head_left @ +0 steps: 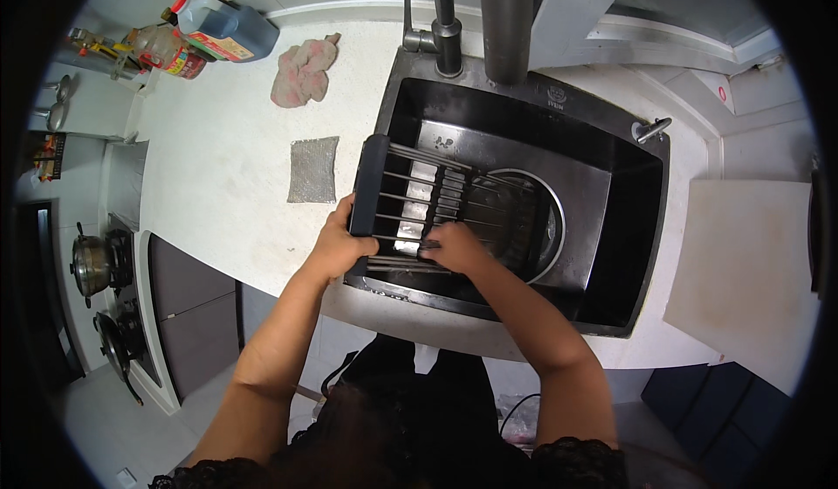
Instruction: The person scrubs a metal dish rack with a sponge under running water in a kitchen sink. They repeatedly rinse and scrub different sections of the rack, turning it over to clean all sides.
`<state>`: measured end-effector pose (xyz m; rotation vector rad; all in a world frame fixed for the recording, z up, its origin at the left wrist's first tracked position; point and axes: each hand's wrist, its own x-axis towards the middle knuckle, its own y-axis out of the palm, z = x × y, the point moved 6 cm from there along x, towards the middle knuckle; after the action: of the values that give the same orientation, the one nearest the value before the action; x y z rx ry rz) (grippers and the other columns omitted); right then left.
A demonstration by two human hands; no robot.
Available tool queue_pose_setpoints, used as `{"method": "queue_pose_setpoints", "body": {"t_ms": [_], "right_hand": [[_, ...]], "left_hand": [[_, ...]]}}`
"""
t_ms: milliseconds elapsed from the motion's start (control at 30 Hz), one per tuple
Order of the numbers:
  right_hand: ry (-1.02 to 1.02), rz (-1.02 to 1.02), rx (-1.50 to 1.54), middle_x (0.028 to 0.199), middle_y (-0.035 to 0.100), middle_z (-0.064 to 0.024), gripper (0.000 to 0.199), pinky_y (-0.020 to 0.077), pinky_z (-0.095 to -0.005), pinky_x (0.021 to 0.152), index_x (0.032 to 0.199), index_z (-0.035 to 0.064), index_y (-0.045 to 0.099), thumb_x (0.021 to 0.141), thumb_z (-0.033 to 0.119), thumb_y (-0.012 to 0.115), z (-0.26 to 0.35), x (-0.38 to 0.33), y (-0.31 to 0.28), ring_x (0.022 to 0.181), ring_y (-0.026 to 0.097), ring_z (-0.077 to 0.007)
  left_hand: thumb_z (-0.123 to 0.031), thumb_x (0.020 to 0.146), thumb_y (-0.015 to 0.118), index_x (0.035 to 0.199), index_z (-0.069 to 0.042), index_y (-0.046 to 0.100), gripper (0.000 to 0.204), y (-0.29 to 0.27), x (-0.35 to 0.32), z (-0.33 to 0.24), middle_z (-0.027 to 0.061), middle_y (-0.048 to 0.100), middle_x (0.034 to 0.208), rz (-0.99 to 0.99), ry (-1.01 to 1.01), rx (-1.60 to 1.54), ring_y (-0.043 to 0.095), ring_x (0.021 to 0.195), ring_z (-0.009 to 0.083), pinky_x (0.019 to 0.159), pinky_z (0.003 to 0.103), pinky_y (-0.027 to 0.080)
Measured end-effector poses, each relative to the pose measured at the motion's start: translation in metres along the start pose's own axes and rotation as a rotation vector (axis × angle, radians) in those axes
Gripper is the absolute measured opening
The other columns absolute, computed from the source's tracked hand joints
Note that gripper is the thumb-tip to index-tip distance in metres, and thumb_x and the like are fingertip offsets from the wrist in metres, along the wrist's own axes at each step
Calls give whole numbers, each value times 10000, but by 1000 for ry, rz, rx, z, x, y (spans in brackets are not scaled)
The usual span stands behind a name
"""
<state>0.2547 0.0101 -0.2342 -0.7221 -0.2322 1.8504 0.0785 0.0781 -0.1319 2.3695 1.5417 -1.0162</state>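
Note:
A dish drying rack [370,179] with a black end bar and thin metal rods lies tilted over the left part of the black sink [583,192]. My left hand [336,243] grips the black end bar near its front corner, the thumb on the inner side. Further in, my right hand [456,247] has its fingers curled round the dark inner part of the rack, and its fingertips are partly hidden. Beneath and beyond the rods, a round thing with a shiny metal rim [561,231] sits in the sink; the rack hides part of it.
A dark faucet [447,48] and a thick dark cylinder [504,26] rise behind the sink. On the left counter lie a grey scrubbing pad [312,169] and a crumpled cloth [305,70]. Behind them stands a large jug [229,28]. A white board [742,262] is at right.

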Motion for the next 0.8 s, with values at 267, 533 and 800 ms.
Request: {"method": "queue_pose_setpoints", "body": {"t_ms": [267, 533, 800], "right_hand": [[190, 189, -297, 864, 665, -165, 234, 512, -414, 773, 837, 54, 696, 683, 227, 735, -68, -6, 5, 841, 647, -328], [402, -478, -553, 852, 662, -178, 155, 527, -410, 762, 883, 29, 668, 744, 73, 615, -166, -31, -18, 859, 632, -362], [177, -576, 237, 841, 667, -165, 196, 504, -367, 714, 913, 38, 679, 734, 112, 704, -69, -6, -52, 793, 653, -299]], "left_hand": [[-43, 558, 679, 1331, -81, 415, 817, 2, -7, 21, 156, 470, 1177, -28, 118, 88, 487, 1103, 280, 952, 333, 403], [32, 579, 623, 1343, -53, 400, 800, 11, -8, -1, 68, 538, 1066, 13, 99, -11, 525, 957, 181, 840, 274, 433], [50, 593, 595, 1360, -38, 384, 800, 7, -9, 2, 57, 558, 1038, -4, 53, -80, 544, 889, 153, 769, 254, 456]]}}
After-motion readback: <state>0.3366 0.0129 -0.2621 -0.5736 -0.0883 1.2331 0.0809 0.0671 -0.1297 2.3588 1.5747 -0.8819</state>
